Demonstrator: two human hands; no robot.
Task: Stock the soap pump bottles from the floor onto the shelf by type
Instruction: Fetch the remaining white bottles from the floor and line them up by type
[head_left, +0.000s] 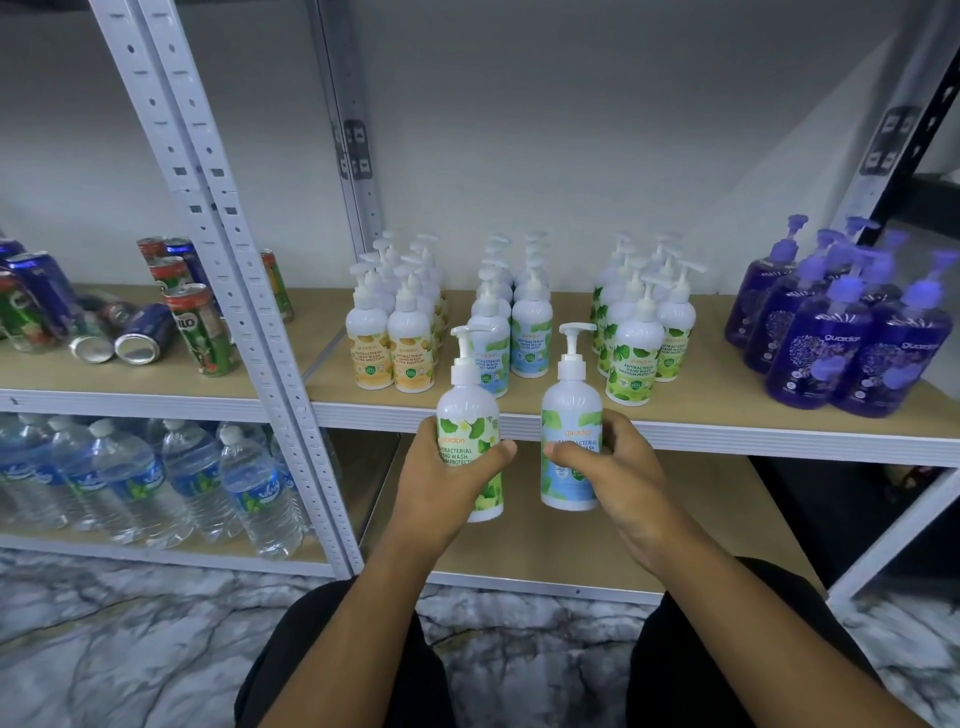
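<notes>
My left hand (447, 478) grips a white pump bottle with a green leaf label (467, 410), held upright just in front of the shelf edge (727, 434). My right hand (608, 462) grips a white pump bottle with a blue label (570, 400), also upright. On the shelf stand grouped rows: yellow-label bottles (389, 338), blue-label bottles (530, 322), green-label bottles (636, 343) and purple bottles (826, 332). The green bottle in my left hand sits before the blue row; the blue one is between the blue and green rows.
Drink cans (156, 317), some tipped over, fill the left shelf bay. Water bottles (156, 473) stand on the lower left shelf. White perforated uprights (249, 291) divide the bays. Marble-pattern floor (130, 639) lies below, with my dark-clothed knees at the bottom.
</notes>
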